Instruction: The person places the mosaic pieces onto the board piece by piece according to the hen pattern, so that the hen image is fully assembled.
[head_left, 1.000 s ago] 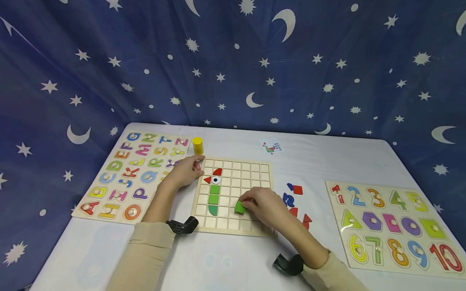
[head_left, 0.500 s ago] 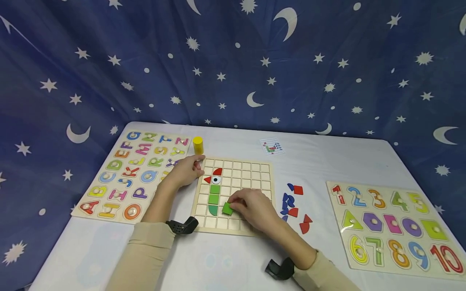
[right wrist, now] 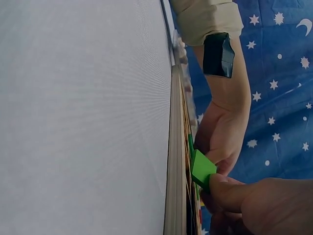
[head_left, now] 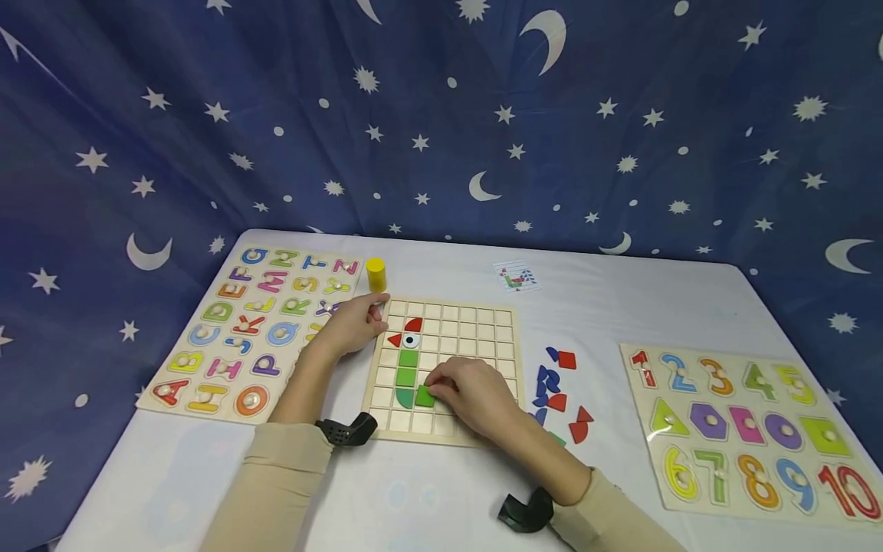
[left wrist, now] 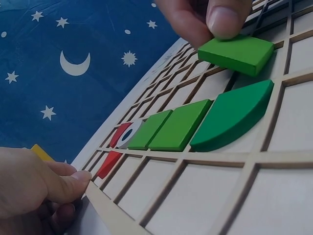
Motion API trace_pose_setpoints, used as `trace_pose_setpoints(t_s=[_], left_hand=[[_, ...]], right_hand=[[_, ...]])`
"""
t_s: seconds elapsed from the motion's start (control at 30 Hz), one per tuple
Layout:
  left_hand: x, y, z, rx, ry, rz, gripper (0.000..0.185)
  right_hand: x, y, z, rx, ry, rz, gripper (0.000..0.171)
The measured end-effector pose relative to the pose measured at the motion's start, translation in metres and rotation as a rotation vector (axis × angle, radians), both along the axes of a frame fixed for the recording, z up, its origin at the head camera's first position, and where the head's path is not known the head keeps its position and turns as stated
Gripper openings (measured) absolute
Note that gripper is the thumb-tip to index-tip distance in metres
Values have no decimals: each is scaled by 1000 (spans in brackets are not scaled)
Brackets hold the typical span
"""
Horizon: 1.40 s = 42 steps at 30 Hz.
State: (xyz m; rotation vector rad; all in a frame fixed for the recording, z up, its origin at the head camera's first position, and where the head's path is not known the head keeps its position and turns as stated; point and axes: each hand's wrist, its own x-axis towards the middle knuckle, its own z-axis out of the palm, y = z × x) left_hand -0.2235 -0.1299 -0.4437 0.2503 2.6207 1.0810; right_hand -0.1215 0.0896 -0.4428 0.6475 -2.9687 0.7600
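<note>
— What is your right hand [head_left: 476, 395] doing?

— You are pinching a green square tile [head_left: 425, 396] between thumb and curled fingers, and you are holding it tilted over the grid board [head_left: 448, 314], just right of the green quarter-round piece [head_left: 404, 398]. In the left wrist view your thumb [left wrist: 224, 18] is pressing on the tile's top face, and one edge of the tile is riding above the wooden ribs of the grid rather than lying flat in a cell.

— And your left hand [head_left: 353, 325]?

— You are resting it against the board's far left corner. The fingers are curling loosely and the fingertips [left wrist: 73, 180] are touching the rim; they are not gripping any piece.

— What is lying on the board already?

— Two green squares [head_left: 407, 367] are sitting in a column above the quarter-round piece, with an eye tile [head_left: 411, 341] on top, a red triangle [head_left: 394, 340] to its left and a red quarter-round [head_left: 414, 325] above it.

— What else is sitting around you?

— A yellow cylinder [head_left: 375, 274] is standing just beyond your left hand. An alphabet puzzle [head_left: 251, 330] is lying to the left of the board, a number puzzle [head_left: 745, 425] well apart on the right, loose red and blue pieces [head_left: 559, 387] between that and the board, and a small pattern card [head_left: 516, 277] toward the far edge of the white table [head_left: 621, 299].
</note>
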Motion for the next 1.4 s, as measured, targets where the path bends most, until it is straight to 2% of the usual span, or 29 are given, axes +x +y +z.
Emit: trace_pose_setpoints(t_s=[0.23,0.53,0.87,1.03,1.23,1.4], left_hand=[[1,7,-1,9,0,-11,52],[-1,8,-2,-11,22,-16,53],[0,5,-1,-17,-13,1,53],[0,2,-1,-12,-4,0,54],[1,0,0,-10,-10,-3,54],[1,0,-1,-9,-13,1,54]], right_hand=[[1,2,-1,52,8,13,6],[0,2,-1,64,26,35,5],[1,-1,-2,78,12,64,8],[2,0,3,77,-2,91,15],[4,5,10,135,-16,86,28],[6,4,7,150,-38,94,28]])
